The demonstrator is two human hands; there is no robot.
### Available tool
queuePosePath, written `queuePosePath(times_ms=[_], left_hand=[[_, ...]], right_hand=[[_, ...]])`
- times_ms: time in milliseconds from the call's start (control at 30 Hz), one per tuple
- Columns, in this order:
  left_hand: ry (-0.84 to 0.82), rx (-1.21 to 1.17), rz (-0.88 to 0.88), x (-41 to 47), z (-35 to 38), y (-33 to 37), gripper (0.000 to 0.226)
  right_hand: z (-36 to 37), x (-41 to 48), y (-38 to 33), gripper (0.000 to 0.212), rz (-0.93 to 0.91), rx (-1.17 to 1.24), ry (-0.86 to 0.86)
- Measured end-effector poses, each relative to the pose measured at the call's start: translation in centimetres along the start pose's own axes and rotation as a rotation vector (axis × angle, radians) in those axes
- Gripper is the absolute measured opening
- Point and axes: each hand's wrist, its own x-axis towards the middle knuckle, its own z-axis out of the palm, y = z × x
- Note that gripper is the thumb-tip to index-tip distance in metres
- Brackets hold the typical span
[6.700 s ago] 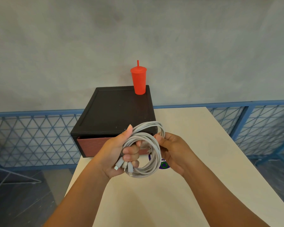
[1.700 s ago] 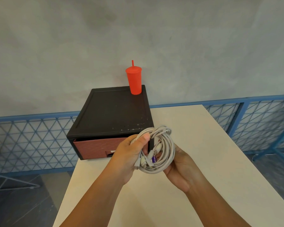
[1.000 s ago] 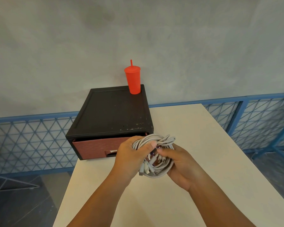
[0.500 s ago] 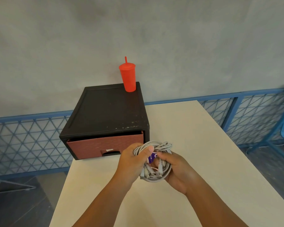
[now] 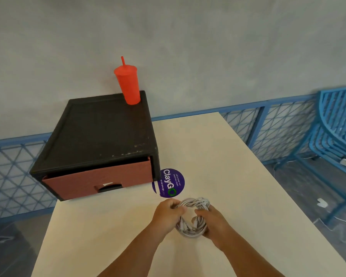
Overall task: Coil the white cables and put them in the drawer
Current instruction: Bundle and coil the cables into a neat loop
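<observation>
Left of centre, a black box-shaped cabinet [image 5: 100,132] is seen on the cream rectangular table [image 5: 218,156]; its brick-red drawer [image 5: 98,181] is shown slightly ajar, interior hidden. A red plastic tumbler with straw [image 5: 127,84] is placed on the cabinet's rear right corner. A round purple sticker [image 5: 169,182] is noted just right of the drawer, partly covered by the cabinet.

In the lower centre, the left hand [image 5: 167,213] is clenched on the left side of the bundle of coiled white cables [image 5: 194,216]. The bundle is wound into a tight ring, strands twisted along the top, connector ends blurred. The right hand [image 5: 213,221] is closed around its right side. Whether the ring touches the table cannot be told. Blue chairs [image 5: 336,128] are cut off at right.
</observation>
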Motion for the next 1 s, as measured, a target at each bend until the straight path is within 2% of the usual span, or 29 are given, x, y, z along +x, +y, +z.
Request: queuePosePath(times_ms=[100,233,333,400,533,667,733,833,900,1000], left_hand=[[-0.019,0.164,0.053,1.5,1.5,-0.3,0.018],[-0.035,0.315,0.108,3.4,3.0,-0.3,0.019],[-0.008,0.329,0.107,4.8,3.8,-0.2,0.019],[0.013,0.337,0.109,5.6,4.2,-0.2,0.020],[0.018,0.403,0.112,6.7,4.3,-0.7,0.021],[-0.001,0.438,0.119,7.1,4.5,-1.2,0.017],[-0.016,0.444,0.121,7.2,4.6,-1.2,0.017],[-0.062,0.481,0.100,7.5,4.6,-1.3,0.025],[-0.096,0.521,0.067,7.7,4.6,-1.3,0.028],[-0.147,0.557,0.020,7.9,4.4,-1.0,0.018]], right_hand=[[-1.4,1.8,0.7,0.016,0.025,-0.146,0.129],[-2.9,4.0,1.2,0.033,0.045,-0.425,0.218],[-3.6,4.8,0.6,0.052,0.099,-0.822,0.294],[-4.1,5.4,0.3,0.055,0.069,-0.949,0.304],[-4.8,6.0,0.0,0.055,-0.043,-1.004,0.320],[-4.8,6.2,-0.2,0.061,-0.179,-1.203,0.327],[-4.5,6.3,0.0,0.057,-0.270,-1.291,0.319],[-4.1,6.7,0.4,0.036,-0.332,-1.379,0.292],[-4.1,6.9,0.3,0.023,-0.329,-1.316,0.235],[-4.3,6.9,-0.2,0.013,-0.371,-1.187,0.099]])
